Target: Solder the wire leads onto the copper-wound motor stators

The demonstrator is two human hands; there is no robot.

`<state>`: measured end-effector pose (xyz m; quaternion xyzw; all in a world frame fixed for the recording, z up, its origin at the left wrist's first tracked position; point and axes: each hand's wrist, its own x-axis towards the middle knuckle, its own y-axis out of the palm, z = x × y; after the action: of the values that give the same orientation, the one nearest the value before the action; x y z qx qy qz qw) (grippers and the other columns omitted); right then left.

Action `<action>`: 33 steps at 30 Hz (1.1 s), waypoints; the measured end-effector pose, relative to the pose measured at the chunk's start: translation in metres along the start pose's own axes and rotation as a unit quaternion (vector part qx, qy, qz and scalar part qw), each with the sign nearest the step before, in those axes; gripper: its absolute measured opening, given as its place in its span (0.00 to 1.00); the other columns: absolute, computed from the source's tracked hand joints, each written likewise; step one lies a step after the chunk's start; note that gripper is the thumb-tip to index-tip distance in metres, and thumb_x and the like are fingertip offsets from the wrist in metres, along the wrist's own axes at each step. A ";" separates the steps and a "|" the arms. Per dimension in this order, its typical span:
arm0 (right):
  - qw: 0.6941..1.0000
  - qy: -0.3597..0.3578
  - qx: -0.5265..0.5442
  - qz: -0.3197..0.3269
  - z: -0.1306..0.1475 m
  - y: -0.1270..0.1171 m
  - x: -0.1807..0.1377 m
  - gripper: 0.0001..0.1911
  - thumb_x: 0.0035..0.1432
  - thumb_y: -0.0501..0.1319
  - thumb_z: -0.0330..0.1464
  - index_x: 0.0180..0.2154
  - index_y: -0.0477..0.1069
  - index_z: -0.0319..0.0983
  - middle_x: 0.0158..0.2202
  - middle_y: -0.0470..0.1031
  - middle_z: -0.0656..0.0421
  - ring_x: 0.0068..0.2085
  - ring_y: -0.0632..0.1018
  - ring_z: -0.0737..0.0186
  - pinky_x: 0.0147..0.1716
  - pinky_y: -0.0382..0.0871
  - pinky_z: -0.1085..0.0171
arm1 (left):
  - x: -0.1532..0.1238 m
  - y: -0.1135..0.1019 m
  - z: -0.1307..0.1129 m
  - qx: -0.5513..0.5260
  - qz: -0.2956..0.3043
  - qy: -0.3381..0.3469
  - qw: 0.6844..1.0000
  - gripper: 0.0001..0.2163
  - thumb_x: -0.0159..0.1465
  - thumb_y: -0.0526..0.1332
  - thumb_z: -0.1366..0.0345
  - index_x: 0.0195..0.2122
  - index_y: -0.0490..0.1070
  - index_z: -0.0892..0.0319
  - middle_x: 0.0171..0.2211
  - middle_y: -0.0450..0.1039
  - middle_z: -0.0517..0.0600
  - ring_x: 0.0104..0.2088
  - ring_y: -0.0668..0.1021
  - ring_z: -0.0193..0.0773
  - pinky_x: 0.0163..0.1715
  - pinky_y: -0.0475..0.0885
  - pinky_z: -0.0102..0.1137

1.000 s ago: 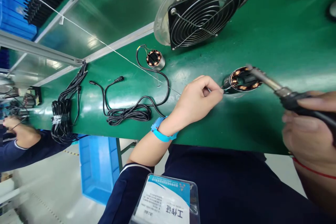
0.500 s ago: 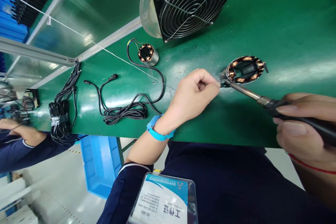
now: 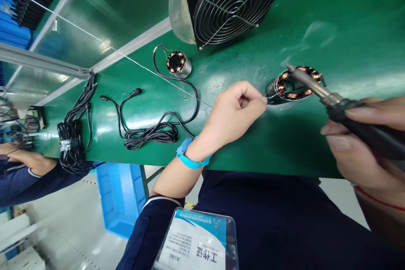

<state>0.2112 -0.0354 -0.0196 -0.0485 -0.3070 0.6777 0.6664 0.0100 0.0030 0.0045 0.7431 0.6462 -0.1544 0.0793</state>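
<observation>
A motor stator [image 3: 294, 85] with copper coils lies on the green bench [image 3: 284, 143]. My left hand [image 3: 236, 112], with a blue wrist strap, pinches a thin solder wire [image 3: 133, 62] and holds its end at the stator's left edge. My right hand [image 3: 360, 152] is wrapped around a soldering iron [image 3: 341, 107], whose metal tip hovers over the top of the stator, with a wisp of smoke above it.
A fume fan [image 3: 234, 0] with a wire grille stands behind the stator. A second stator [image 3: 178, 64] with a black cable [image 3: 152, 133] lies to the left, beside a cable bundle [image 3: 74, 135]. Another person's arm [image 3: 28, 168] works at far left. A blue bin [image 3: 118, 196] sits on the floor.
The soldering iron tip has lifted from the stator's left edge, next to my left fingertips, and now sits above the stator's top. My left hand has stayed in place.
</observation>
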 end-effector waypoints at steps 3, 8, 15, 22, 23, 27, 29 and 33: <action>0.999 -0.021 0.037 0.027 0.007 0.004 0.007 0.24 0.59 0.63 0.33 0.56 0.66 0.56 0.42 0.76 0.62 0.37 0.78 0.63 0.35 0.74 0.57 | 0.000 0.000 0.000 -0.001 -0.001 0.001 1.000 0.08 0.59 0.60 0.76 0.25 0.66 0.60 0.19 0.63 0.41 0.19 0.63 0.23 0.18 0.57 0.23; 0.998 -0.049 0.021 0.018 0.010 0.011 0.019 0.27 0.64 0.58 0.31 0.62 0.59 0.55 0.49 0.75 0.65 0.48 0.78 0.61 0.50 0.75 0.54 | -0.001 0.000 -0.003 0.005 0.002 -0.010 1.000 0.08 0.59 0.59 0.76 0.25 0.66 0.60 0.18 0.62 0.41 0.19 0.63 0.23 0.17 0.56 0.22; 0.988 -0.081 -0.121 0.057 0.018 0.013 0.033 0.28 0.65 0.58 0.35 0.64 0.55 0.53 0.46 0.76 0.66 0.51 0.75 0.61 0.51 0.71 0.56 | 0.000 0.000 -0.004 -0.006 0.010 -0.021 1.000 0.08 0.59 0.59 0.76 0.25 0.66 0.60 0.17 0.62 0.40 0.18 0.62 0.22 0.16 0.55 0.21; 0.984 -0.063 -0.160 0.042 0.020 0.026 0.029 0.24 0.62 0.60 0.33 0.59 0.60 0.47 0.39 0.77 0.63 0.46 0.76 0.56 0.47 0.71 0.51 | 0.000 0.000 -0.005 0.000 0.024 0.009 1.000 0.07 0.60 0.58 0.77 0.26 0.66 0.61 0.23 0.64 0.42 0.20 0.64 0.22 0.19 0.61 0.21; 0.984 -0.067 -0.160 0.045 0.020 0.028 0.029 0.24 0.62 0.60 0.33 0.59 0.60 0.47 0.39 0.77 0.62 0.46 0.76 0.56 0.47 0.71 0.52 | -0.001 -0.001 -0.004 0.006 0.021 0.030 0.999 0.07 0.60 0.58 0.76 0.26 0.66 0.61 0.25 0.66 0.43 0.21 0.66 0.22 0.21 0.63 0.22; 0.989 -0.061 -0.134 0.020 0.025 0.029 0.031 0.25 0.62 0.61 0.32 0.59 0.60 0.48 0.39 0.76 0.64 0.48 0.76 0.60 0.50 0.71 0.56 | -0.003 -0.003 0.002 0.080 -0.009 0.182 0.980 0.05 0.63 0.60 0.71 0.30 0.69 0.60 0.38 0.71 0.49 0.35 0.74 0.30 0.31 0.70 0.26; 0.992 -0.067 -0.107 0.010 0.026 0.029 0.032 0.26 0.61 0.62 0.32 0.60 0.59 0.48 0.39 0.76 0.64 0.49 0.76 0.62 0.52 0.70 0.57 | -0.005 -0.005 0.004 0.142 -0.018 0.262 0.954 0.04 0.64 0.60 0.69 0.32 0.70 0.59 0.42 0.72 0.51 0.42 0.75 0.34 0.38 0.72 0.30; 0.995 -0.070 -0.071 0.003 0.026 0.032 0.035 0.26 0.61 0.62 0.30 0.59 0.60 0.48 0.39 0.76 0.64 0.50 0.76 0.60 0.54 0.69 0.53 | -0.007 -0.009 0.004 0.238 -0.002 0.338 0.910 0.04 0.66 0.57 0.69 0.36 0.71 0.57 0.46 0.71 0.52 0.45 0.75 0.36 0.45 0.72 0.34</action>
<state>0.1672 -0.0099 -0.0020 -0.0495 -0.4000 0.6579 0.6361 0.0001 -0.0035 0.0034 0.7464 0.5800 -0.0431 -0.3235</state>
